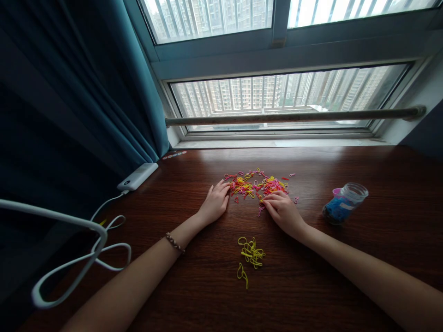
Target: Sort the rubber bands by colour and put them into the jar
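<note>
Small rubber bands in pink, red, orange and yellow lie in a loose mixed pile point(273, 184) on the dark wooden table. My left hand point(215, 201) rests at the pile's left edge, fingers apart and lying flat, holding nothing. At the near right side of the pile, my right hand point(283, 211) has its thumb and index finger pinched together at a yellow rubber band point(260, 200). Closer to me, between my forearms, is a separate group of yellow-green bands point(252, 252), with a couple more just below it.
A clear jar point(341, 205) with blue contents leans tilted on the right, a pink round piece beside it. At the left lie a white power bank point(138, 177) and a looping white cable point(69, 265). Behind are a blue curtain point(138, 92) and a barred window.
</note>
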Action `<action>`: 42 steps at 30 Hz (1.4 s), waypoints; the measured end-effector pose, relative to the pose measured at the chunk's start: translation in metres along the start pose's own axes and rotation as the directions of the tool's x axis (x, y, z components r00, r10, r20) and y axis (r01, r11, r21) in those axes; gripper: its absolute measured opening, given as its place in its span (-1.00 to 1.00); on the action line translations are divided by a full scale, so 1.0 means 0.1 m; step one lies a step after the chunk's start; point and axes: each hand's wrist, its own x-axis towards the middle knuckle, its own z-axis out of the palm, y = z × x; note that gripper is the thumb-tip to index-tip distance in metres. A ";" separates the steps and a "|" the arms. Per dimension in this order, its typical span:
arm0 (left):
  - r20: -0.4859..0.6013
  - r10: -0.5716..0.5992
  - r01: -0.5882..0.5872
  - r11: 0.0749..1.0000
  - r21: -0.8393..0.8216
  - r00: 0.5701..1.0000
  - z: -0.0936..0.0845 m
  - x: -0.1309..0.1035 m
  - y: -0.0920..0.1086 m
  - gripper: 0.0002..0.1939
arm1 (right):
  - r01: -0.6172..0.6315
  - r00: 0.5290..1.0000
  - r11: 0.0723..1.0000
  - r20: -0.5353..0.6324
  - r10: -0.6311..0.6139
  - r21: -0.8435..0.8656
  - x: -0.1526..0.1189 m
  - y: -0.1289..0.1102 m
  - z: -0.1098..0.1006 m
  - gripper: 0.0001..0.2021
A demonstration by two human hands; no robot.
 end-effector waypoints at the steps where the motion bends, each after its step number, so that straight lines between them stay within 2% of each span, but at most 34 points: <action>1: 0.002 -0.012 0.012 1.000 0.010 1.000 0.00 0.00 0.00 -0.62 | -0.003 1.000 1.000 -0.002 0.003 0.000 0.00 0.00 0.00 -0.75; 5: 0.014 -0.043 0.042 0.998 0.038 0.999 0.01 0.01 -0.02 -0.63 | 0.003 1.000 1.000 0.008 -0.003 -0.012 0.00 -0.01 -0.01 -0.75; 10: -0.003 -0.018 0.018 1.000 0.017 1.000 0.02 0.01 -0.04 -0.63 | 0.019 1.000 1.000 0.022 -0.019 -0.019 0.00 -0.01 0.00 -0.74; 16: -0.086 0.023 -0.023 1.000 0.001 0.996 0.01 0.02 -0.04 -0.67 | -0.018 0.998 1.000 -0.060 0.019 0.018 0.00 0.00 -0.01 -0.76; 19: -0.128 0.031 -0.036 0.999 -0.037 0.991 -0.02 0.02 -0.02 -0.70 | -0.028 0.998 1.000 -0.064 0.028 0.015 0.00 0.00 -0.01 -0.76; 23: -0.235 -0.023 -0.005 0.993 -0.115 0.972 -0.06 0.01 0.02 -0.70 | -0.038 0.999 0.999 -0.027 0.038 0.009 0.00 0.00 -0.01 -0.76; 28: -0.343 -0.071 0.014 0.986 -0.165 0.937 -0.11 0.00 0.09 -0.77 | -0.045 0.995 0.997 -0.083 0.050 0.068 0.01 0.01 -0.03 -0.74; 31: -0.352 -0.050 -0.022 0.980 -0.197 0.935 -0.14 -0.01 0.14 -0.86 | -0.050 0.992 0.996 -0.110 0.058 0.078 0.02 0.01 -0.03 -0.72; 34: -0.333 -0.027 -0.051 0.973 -0.224 0.942 -0.16 -0.02 0.17 -0.95 | -0.035 0.998 0.999 -0.045 0.036 0.023 0.02 0.01 -0.02 -0.74; 38: -0.312 0.014 -0.090 0.970 -0.228 0.950 -0.17 -0.03 0.20 -0.94 | 0.003 0.999 0.998 0.047 0.000 -0.065 0.01 0.00 0.01 -0.77; 42: -0.301 0.036 -0.110 0.967 -0.230 0.953 -0.18 -0.03 0.22 -0.93 | 0.002 0.999 0.999 0.048 -0.001 -0.038 0.01 0.00 0.01 -0.75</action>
